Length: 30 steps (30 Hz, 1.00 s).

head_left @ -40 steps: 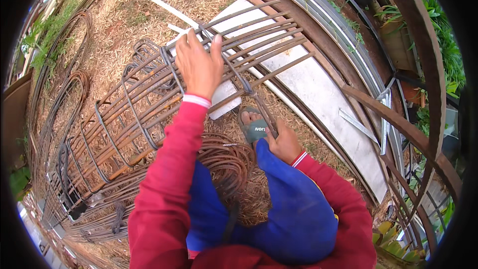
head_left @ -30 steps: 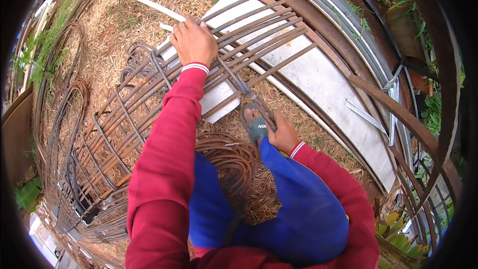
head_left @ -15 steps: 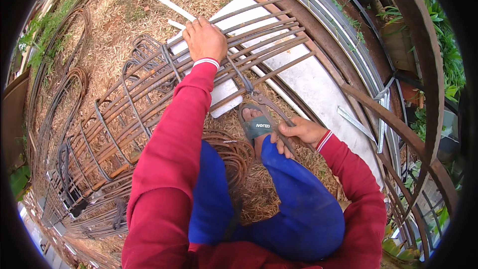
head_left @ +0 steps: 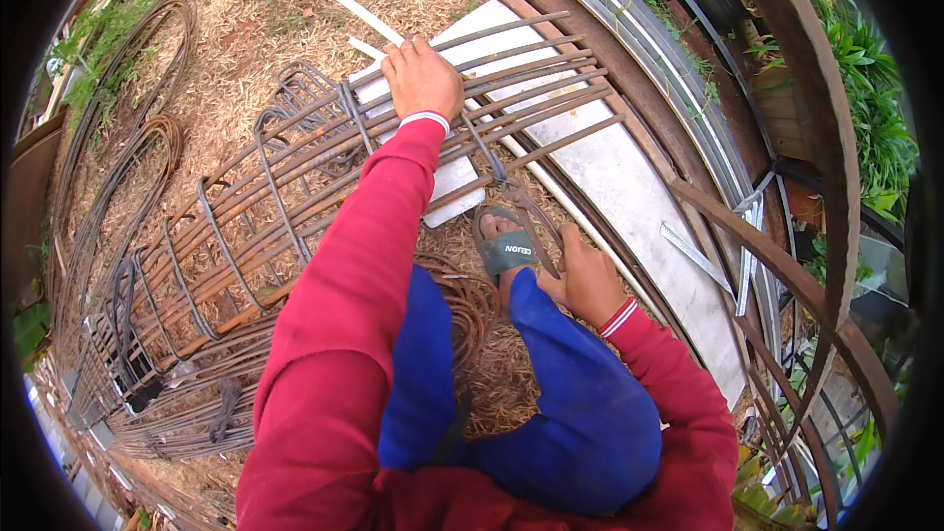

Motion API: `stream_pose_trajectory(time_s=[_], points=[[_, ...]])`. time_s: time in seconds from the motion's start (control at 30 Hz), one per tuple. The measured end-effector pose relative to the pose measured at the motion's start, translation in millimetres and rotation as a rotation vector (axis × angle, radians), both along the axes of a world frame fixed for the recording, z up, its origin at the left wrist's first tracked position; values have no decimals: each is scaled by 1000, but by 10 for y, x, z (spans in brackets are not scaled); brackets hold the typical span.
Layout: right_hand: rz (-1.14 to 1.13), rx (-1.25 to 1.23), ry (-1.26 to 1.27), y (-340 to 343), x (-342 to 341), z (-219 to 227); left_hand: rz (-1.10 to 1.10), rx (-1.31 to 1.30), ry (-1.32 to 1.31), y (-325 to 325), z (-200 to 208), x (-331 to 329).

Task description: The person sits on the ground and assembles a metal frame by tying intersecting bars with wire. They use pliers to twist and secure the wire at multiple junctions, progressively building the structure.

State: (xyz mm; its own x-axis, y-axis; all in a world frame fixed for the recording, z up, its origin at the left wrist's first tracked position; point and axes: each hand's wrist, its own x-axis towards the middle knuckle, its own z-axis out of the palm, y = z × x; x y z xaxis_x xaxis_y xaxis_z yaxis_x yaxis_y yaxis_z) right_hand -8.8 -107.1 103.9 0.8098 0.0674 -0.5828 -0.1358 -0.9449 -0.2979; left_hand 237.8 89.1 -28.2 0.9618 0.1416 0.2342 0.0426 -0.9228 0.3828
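My left hand [head_left: 425, 81] is closed over the upper bars of a long rebar cage, its fingertips partly hidden behind the steel. Beneath it a steel stirrup [head_left: 480, 143] runs across the rusty long rebars [head_left: 580, 135]. Near the stirrup's lower corner are the jaws of long-handled pincers [head_left: 523, 208]; whether they grip tie wire there is too small to tell. My right hand [head_left: 590, 277] is closed around the pincers' handles, back of the hand upward, beside my sandalled foot [head_left: 509, 248]. More stirrups [head_left: 221, 226] ring the cage toward the lower left.
A white board [head_left: 590, 152] lies under the bar ends, with a pale pipe [head_left: 580, 221] alongside. Coiled rusty rods [head_left: 467, 310] rest by my legs, and more rod loops [head_left: 162, 138] lie at left. Curved steel frames [head_left: 836, 138] stand at right. Dry straw covers the ground.
My right hand has turned over and drawn the pincers' handles closer together, swinging them toward my foot. My left hand keeps its hold on the cage. The view has shifted slightly.
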Motion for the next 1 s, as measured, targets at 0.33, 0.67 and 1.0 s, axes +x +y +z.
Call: stream_pose_trajectory(time_s=[0.33,0.67,1.0], points=[[26,-77,-185,-22,-133,-13,4,-27,2,-4,-1,-6],[-284,341,-261,71,-317,-762,-19,-5,35,21,56,1],[-188,402,-354,-220,-324,-1677,-53,22,-3,25,63,-8]])
